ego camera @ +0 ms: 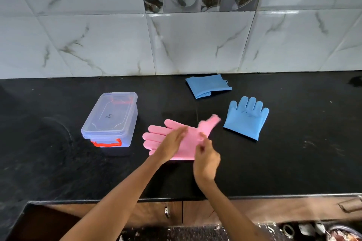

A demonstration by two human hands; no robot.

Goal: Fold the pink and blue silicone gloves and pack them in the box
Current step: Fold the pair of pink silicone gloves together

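A pink silicone glove (156, 136) lies on the black counter (58, 162), fingers pointing left. My left hand (172, 142) presses flat on its palm. My right hand (205, 159) pinches the glove's cuff end, which is lifted and blurred (209, 123). Whether a second pink glove lies under it I cannot tell. One blue glove (246, 118) lies flat to the right, fingers pointing away. Another blue glove (207, 86) sits folded near the wall. A clear plastic box (110, 118) with a shut lid and orange latches stands to the left.
The tiled wall (176, 44) rises behind the counter. The counter's front edge (254, 196) runs below my forearms, with wooden cabinet doors (195, 212) under it. A dark round stain marks the counter at far left.
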